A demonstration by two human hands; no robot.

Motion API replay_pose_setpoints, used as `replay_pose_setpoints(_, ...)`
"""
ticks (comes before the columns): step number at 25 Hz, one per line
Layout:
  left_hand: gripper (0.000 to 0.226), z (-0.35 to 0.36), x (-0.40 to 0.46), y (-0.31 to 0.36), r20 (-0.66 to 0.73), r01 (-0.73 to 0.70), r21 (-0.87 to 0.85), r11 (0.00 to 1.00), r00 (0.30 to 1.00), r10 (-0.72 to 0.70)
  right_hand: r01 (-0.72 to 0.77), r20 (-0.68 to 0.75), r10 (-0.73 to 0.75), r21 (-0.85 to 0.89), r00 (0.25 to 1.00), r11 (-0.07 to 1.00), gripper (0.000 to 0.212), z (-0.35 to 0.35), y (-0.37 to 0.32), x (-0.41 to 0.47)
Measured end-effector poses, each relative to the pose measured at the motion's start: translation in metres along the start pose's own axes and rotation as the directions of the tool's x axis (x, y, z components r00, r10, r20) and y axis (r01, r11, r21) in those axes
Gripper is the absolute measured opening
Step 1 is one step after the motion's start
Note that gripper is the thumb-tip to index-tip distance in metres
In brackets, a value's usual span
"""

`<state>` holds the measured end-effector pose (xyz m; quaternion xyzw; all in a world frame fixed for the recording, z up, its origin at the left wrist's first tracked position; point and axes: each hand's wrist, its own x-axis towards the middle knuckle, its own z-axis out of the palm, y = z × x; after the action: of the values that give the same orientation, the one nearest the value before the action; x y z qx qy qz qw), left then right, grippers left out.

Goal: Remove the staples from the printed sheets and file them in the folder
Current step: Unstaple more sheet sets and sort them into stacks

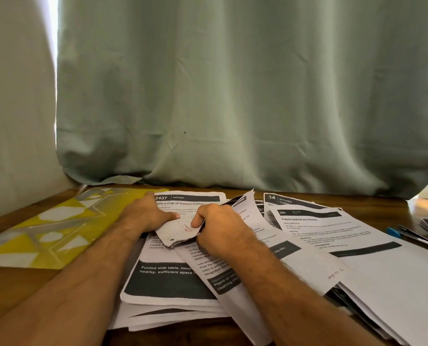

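Where the two hands meet, a curled corner (180, 233) of a stapled set of sheets is held up off the pile, marked with a red scribble and a small dark spot near its lower edge; whether that spot is a staple cannot be told. The left hand (146, 216) grips the corner from the left, thumb stretched across the paper's top face and fingers hidden under it. The right hand (220, 227) pinches the same corner from the right, fingers curled tight over its edge, so the corner sits directly between both grips.

Under the hands lies a thick pile (173, 283) of printed sheets with black header bars, reaching the table's near edge. More sheets (333, 236) fan out to the right, overlapping one another toward the right edge. A yellow folder (65, 228) with pale shapes on its cover lies flat at the left side of the wooden table (13, 278), just beside the pile and partly under the left wrist. Near the right edge rests a blue-tipped tool (395, 232), too blurred to identify. A grey-green curtain (233, 96) hangs behind the far edge.
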<state>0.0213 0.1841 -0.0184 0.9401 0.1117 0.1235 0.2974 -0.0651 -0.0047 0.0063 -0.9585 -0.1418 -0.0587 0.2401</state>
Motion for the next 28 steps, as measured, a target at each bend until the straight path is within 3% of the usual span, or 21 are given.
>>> replay_pose_setpoints(3,0.081,-0.002,-0.002,0.003,-0.069,0.010,-0.108,0.994,0.997,-0.018,0.011,-0.023,-0.011,-0.006,1.000,1.000,0.029,0.003,0.001,0.002)
replay_pose_setpoints(6,0.084,-0.008,0.001,0.002,-0.263,-0.019,-0.300,0.954,0.963,-0.063,0.032,-0.058,-0.032,0.000,0.998,0.999,0.027,0.006,0.003,0.004)
replay_pose_setpoints(10,0.024,-0.012,0.003,-0.001,-0.338,-0.141,-0.510,0.848,0.940,-0.047,0.071,-0.089,-0.070,0.005,0.994,0.997,0.025,0.008,0.005,0.008)
replay_pose_setpoints(15,0.021,-0.012,-0.004,0.009,-0.386,-0.201,-0.445,0.873,0.923,0.016,0.109,-0.197,-0.101,0.032,0.975,0.993,0.017,0.009,0.006,0.011)
replay_pose_setpoints(19,0.035,-0.013,-0.005,0.010,-0.413,-0.247,-0.429,0.869,0.909,0.054,0.155,-0.306,-0.113,0.115,0.945,0.981,0.011,0.007,0.005,0.011)
replay_pose_setpoints(23,0.010,-0.013,-0.007,0.011,-0.456,-0.270,-0.435,0.859,0.889,0.049,0.194,-0.473,-0.109,0.136,0.874,0.972,0.012,0.002,0.004,0.012)
replay_pose_setpoints(28,0.017,-0.019,-0.010,0.013,-0.438,-0.301,-0.548,0.780,0.898,0.038,0.200,-0.463,-0.125,0.118,0.878,0.973,0.018,0.005,0.002,0.018)
